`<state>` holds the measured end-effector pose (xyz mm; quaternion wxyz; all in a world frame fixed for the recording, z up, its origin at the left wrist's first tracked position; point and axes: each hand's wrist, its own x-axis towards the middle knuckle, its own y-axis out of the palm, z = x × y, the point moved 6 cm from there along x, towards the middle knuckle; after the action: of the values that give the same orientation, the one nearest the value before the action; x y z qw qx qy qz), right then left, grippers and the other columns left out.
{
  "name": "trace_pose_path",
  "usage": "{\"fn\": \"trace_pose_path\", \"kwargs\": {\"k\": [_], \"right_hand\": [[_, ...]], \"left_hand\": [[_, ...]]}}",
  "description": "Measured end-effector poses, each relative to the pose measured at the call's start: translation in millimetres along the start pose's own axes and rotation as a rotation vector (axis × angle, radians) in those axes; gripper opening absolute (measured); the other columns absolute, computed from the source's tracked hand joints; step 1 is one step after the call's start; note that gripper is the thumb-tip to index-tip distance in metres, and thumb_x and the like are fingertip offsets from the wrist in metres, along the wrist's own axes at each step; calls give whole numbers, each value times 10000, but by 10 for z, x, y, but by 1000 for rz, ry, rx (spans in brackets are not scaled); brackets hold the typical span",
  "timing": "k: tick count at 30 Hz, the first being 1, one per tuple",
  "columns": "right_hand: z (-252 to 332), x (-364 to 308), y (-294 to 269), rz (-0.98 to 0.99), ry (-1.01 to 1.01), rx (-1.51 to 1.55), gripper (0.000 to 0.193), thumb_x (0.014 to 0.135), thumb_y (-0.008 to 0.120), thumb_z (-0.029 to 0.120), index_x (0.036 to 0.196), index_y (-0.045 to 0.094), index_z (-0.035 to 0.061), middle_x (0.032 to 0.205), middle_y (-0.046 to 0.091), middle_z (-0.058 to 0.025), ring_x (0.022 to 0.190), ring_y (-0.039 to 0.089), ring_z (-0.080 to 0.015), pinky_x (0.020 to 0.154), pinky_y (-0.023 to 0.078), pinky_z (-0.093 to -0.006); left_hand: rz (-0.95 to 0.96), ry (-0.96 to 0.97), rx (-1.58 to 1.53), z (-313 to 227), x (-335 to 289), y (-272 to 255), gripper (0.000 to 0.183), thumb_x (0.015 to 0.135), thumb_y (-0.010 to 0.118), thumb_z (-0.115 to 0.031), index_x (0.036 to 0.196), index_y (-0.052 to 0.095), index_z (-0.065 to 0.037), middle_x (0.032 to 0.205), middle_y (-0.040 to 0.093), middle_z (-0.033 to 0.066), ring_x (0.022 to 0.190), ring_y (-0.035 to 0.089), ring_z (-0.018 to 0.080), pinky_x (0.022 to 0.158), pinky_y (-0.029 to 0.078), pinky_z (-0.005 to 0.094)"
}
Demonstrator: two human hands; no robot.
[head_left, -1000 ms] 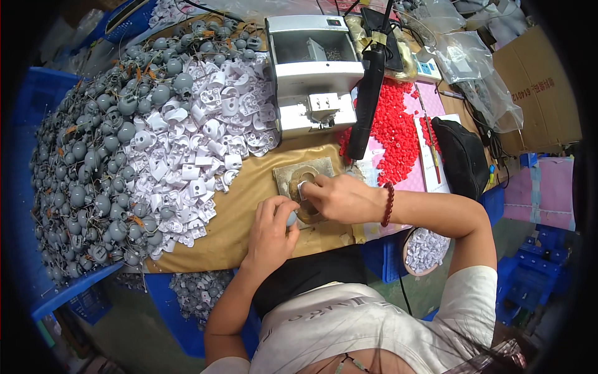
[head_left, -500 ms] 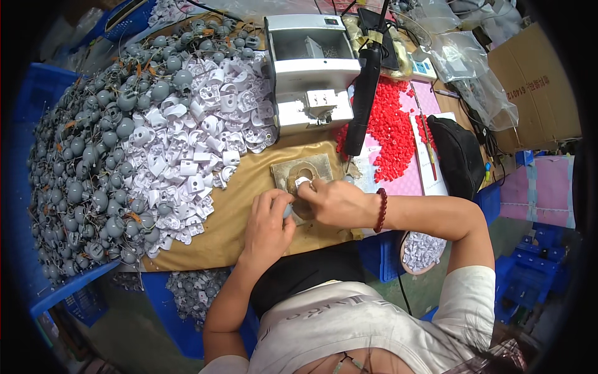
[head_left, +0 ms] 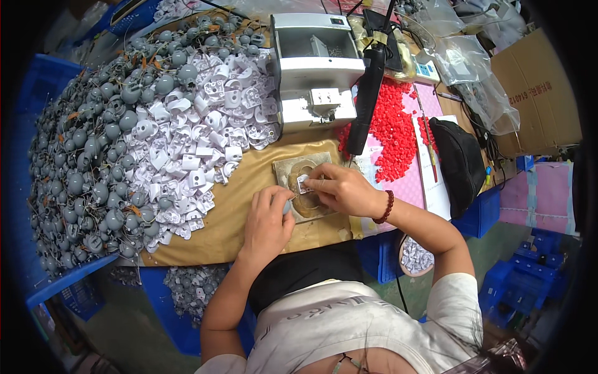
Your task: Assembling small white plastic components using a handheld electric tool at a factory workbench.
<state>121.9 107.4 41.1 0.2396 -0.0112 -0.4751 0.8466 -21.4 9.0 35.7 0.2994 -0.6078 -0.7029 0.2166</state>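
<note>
On the brown cloth in front of me lies a square block (head_left: 284, 169) with a rounded hollow in its top. My right hand (head_left: 352, 192), a dark red bead bracelet at its wrist, pinches a small white plastic part (head_left: 303, 181) over that hollow. At the block's left edge my left hand (head_left: 269, 219) is closed round a smooth grey rounded piece (head_left: 286, 207), which shows only in part between thumb and fingers. Whether the white part touches the hollow's floor is hidden by my right fingers.
Left of the block are heaped white plastic parts (head_left: 196, 162) and grey round pieces with wires (head_left: 87, 149). A silver-white machine (head_left: 317, 71) stands behind it, beside a black upright tool (head_left: 367, 93). Small red pieces (head_left: 392, 137) and a black pouch (head_left: 458, 165) lie right.
My right hand has shifted slightly right and its fingers have turned, leaving more of the white part showing. The left hand keeps its grip, nearly still. The whole view has shifted slightly.
</note>
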Motion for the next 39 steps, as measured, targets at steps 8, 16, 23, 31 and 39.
{"fn": "trace_pose_path", "kwargs": {"k": [8, 16, 23, 31, 39], "right_hand": [[-30, 42, -52, -122, 27, 226, 254, 779, 721, 0, 1030, 718, 41, 955, 653, -103, 804, 664, -279, 663, 545, -370], [56, 64, -87, 125, -83, 18, 408, 727, 684, -9, 1130, 687, 55, 979, 639, -87, 820, 667, -262, 626, 551, -350], [191, 92, -1, 116, -198, -272, 265, 772, 611, 140, 988, 670, -1, 938, 563, -86, 811, 625, -234, 624, 546, -334], [255, 39, 131, 170, -212, -337, 150, 741, 632, 143, 783, 651, 1, 938, 550, -89, 822, 591, -224, 593, 543, -314], [-61, -58, -174, 11, -14, 85, 318, 745, 643, -38, 1055, 695, 9, 1128, 629, -125, 1029, 618, -276, 883, 523, -362]], "left_hand": [[33, 36, -55, -44, 44, -1, 341, 745, 660, 46, 1072, 614, -39, 1111, 594, 151, 1039, 575, 365, 896, 477, 437], [-103, -6, -105, 176, 358, -57, 297, 763, 658, 33, 1055, 618, -9, 1106, 620, 158, 1054, 603, 353, 908, 480, 416], [-119, 27, -55, 173, 384, -83, 293, 757, 660, 31, 1043, 621, -17, 1094, 619, 155, 1050, 603, 350, 906, 479, 420], [-5, 46, -4, 169, 208, 61, 350, 739, 691, -3, 1078, 618, -49, 1088, 583, 127, 1032, 552, 341, 878, 465, 420], [-14, 255, 378, -165, 90, 244, 399, 783, 651, -84, 1177, 646, -22, 1216, 607, 126, 1090, 566, 267, 902, 454, 413]]}}
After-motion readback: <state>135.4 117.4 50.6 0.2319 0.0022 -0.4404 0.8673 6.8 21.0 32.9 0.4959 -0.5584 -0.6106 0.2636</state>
